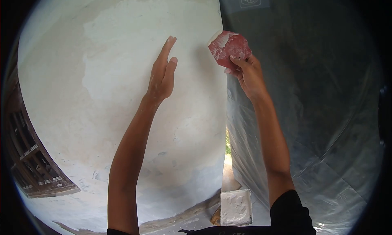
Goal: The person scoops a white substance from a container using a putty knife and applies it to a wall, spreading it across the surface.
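Observation:
My right hand (248,73) grips a flat red scraper (230,49) smeared with white paste, its left edge at the right border of the pale wall (118,59). The thumb lies on the scraper's face. My left hand (163,71) is raised in front of the wall with its fingers stretched out and the thumb apart, holding nothing. White specks mark the left hand and wrist. Whether its fingers touch the wall cannot be made out.
Dark plastic sheeting (318,92) hangs on the right. A square tray of white paste (236,207) stands low at the centre right, below a narrow bright gap. A brown wooden lattice (34,153) is at the lower left.

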A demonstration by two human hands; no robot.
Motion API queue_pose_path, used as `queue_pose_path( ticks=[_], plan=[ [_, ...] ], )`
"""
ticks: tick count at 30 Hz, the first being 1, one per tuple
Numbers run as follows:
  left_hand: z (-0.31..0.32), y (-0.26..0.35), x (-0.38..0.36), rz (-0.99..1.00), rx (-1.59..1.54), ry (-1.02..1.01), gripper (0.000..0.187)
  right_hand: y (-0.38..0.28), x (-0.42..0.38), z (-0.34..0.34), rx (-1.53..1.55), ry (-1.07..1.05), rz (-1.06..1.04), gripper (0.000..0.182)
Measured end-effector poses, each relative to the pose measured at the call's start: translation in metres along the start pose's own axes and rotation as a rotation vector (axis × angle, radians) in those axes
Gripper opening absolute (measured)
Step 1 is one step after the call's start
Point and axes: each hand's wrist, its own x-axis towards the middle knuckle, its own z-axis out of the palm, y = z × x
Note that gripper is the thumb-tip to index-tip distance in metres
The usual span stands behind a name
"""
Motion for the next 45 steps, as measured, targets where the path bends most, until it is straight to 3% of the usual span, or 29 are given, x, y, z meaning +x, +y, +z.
queue_pose_path(
  ticks=[9, 11, 15, 17, 20, 24, 29, 36, 42, 45],
  plan=[
    [0.012, -0.030, 0.072, 0.078, 0.152, 0.031, 0.054, -0.014, 0.133, 0.011, -0.361, 0.097, -0.419, 0.032],
    [0.015, -0.039, 0.087, 0.067, 0.248, 0.054, 0.054, -0.016, 0.162, 0.009, -0.919, 0.234, -0.906, 0.032],
    [0.021, -0.063, 0.110, 0.129, 0.367, 0.101, 0.054, -0.011, 0.204, 0.015, -1.030, 0.252, -1.064, 0.032],
    [0.022, -0.071, 0.118, 0.320, 0.542, 0.157, 0.056, -0.004, 0.225, 0.018, -1.132, 0.219, -1.293, 0.034],
    [0.027, -0.073, 0.112, 0.382, 0.705, 0.125, 0.057, 0.010, 0.251, 0.025, -1.179, 0.208, -1.260, 0.029],
    [0.029, -0.072, 0.112, 0.326, 0.723, 0.124, 0.057, 0.022, 0.263, 0.025, -1.161, 0.233, -1.309, 0.030],
    [0.030, -0.071, 0.112, 0.349, 0.732, 0.128, 0.058, 0.020, 0.271, 0.029, -1.306, 0.254, -1.052, 0.035],
    [0.030, -0.070, 0.112, 0.333, 0.739, 0.122, 0.058, 0.025, 0.287, 0.025, -1.282, 0.307, -1.169, 0.030],
    [0.030, -0.071, 0.112, 0.347, 0.745, 0.117, 0.058, 0.023, 0.286, 0.005, -1.240, 0.143, -1.214, 0.022],
    [0.029, -0.072, 0.114, 0.381, 0.774, 0.151, 0.057, 0.028, 0.269, 0.002, -1.221, 0.046, -1.141, 0.023]
  ],
)
